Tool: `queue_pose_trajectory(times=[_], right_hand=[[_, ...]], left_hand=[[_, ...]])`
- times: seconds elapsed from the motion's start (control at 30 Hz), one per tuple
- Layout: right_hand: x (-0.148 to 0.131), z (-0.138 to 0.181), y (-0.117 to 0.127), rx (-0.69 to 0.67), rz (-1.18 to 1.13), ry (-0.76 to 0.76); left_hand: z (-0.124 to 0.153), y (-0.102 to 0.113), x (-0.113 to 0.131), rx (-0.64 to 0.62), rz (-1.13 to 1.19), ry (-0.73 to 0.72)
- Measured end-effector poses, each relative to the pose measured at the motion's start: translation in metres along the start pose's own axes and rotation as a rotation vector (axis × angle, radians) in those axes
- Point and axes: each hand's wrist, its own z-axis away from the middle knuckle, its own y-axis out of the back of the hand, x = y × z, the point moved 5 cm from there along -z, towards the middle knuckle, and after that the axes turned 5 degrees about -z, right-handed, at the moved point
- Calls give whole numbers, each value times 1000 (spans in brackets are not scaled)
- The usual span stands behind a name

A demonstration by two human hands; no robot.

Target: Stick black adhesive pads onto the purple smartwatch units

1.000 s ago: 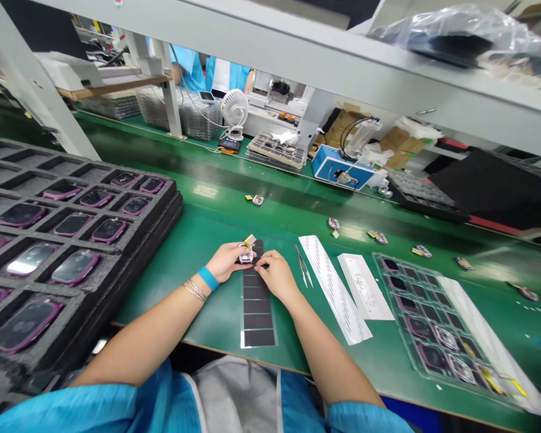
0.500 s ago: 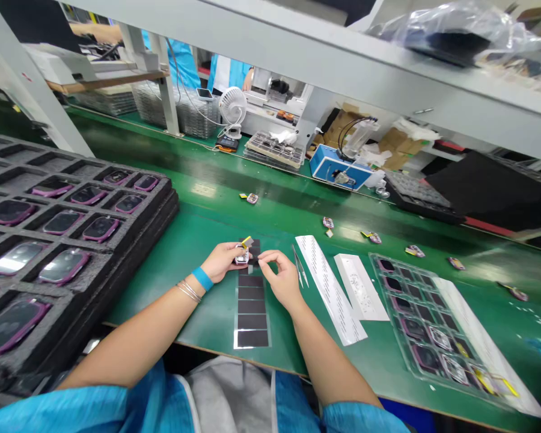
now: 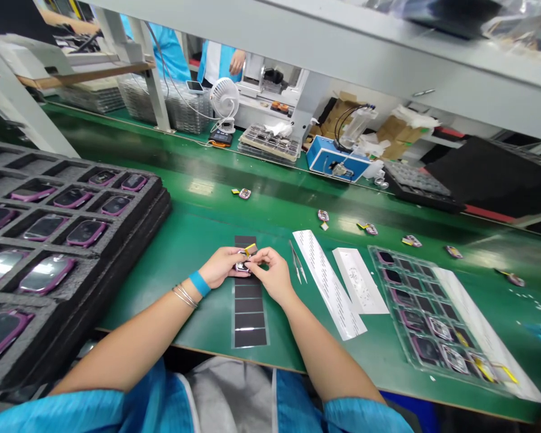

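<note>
My left hand [image 3: 220,266] is closed around a small watch body [image 3: 241,263] with its bare inside showing. A flap with a yellow edge [image 3: 251,249] sticks up from that watch body. The fingertips of my right hand [image 3: 273,273] are pinched together against its right side; whatever lies between them is too small to make out. Under both hands is a clear sheet of black rectangular stickers [image 3: 249,322], partly covered by the fingers. Tweezers [image 3: 298,264] lie just right of my right hand.
On the left, a stacked foam tray [image 3: 79,252] holds purple-rimmed watches. To the right lie a white label sheet [image 3: 327,282], a white box [image 3: 360,282] and a clear plastic tray [image 3: 403,337]. Several watch bodies line the green bench, one being here [image 3: 244,193]. A shelf beam [image 3: 270,36] crosses overhead.
My right hand has moved left, from above the sticker sheet to the watch body, and its fingertips now meet it. My left hand keeps its hold. The view has shifted slightly.
</note>
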Motion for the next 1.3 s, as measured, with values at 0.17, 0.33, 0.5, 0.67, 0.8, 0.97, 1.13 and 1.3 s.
queue_pose_trajectory(times=[0.17,0.33,0.5,0.67,0.8,0.97,1.13,1.3], right_hand=[[-6,4,-3,-17,113,57],[-17,7,-2,78,335,209],[2,-6,6,52,84,-27],[-1,-6,9,87,77,17],[-20,3,7,151,299,219],[-32,10,-3,145,520,425],[-34,12,-10,-1,706,531],[-30,12,-11,-94,635,475]], left_hand=[[-1,0,-1,-13,11,-11],[-1,3,-1,4,36,-32],[0,0,-2,-63,5,12],[4,-6,0,-168,66,32],[5,-8,0,-202,15,10],[0,-6,-5,-119,0,-7],[1,-5,-1,-213,253,42],[3,-1,5,-220,281,-12]])
